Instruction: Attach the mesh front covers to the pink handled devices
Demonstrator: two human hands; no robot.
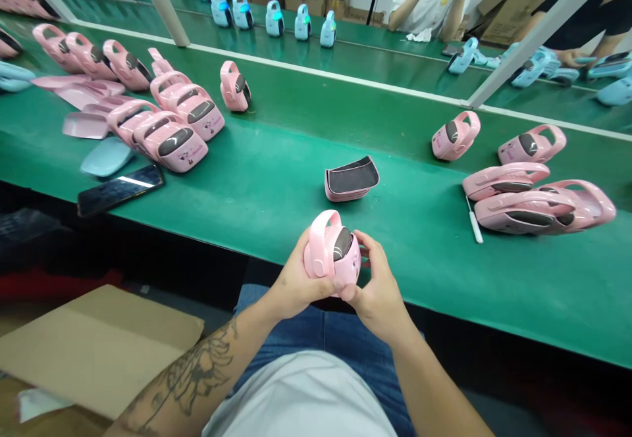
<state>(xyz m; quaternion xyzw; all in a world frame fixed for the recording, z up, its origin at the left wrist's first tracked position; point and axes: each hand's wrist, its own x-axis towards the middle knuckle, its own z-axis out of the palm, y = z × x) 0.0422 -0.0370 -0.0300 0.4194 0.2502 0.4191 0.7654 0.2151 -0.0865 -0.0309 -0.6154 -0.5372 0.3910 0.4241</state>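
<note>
Both of my hands hold one small pink handled device (pixel 324 249) over the table's near edge. It has a loop handle on top, a dark oval window and a small printed picture on its side. My left hand (pixel 299 285) wraps its left and lower side. With thumb and fingers, my right hand (pixel 378 292) grips its right side. Just beyond lies a pink-rimmed piece with a dark flat face (pixel 351 179), touched by neither hand. The underside of the held device is hidden by my fingers.
Several pink devices (pixel 178 141) and a phone (pixel 121 190) lie left on the green table (pixel 276 180). More pink devices (pixel 518 210) and a white pen-like tool (pixel 474 223) are at right. Past the white rail (pixel 326 78), blue devices (pixel 303 22) stand near co-workers. Cardboard (pixel 99 345) lies low left.
</note>
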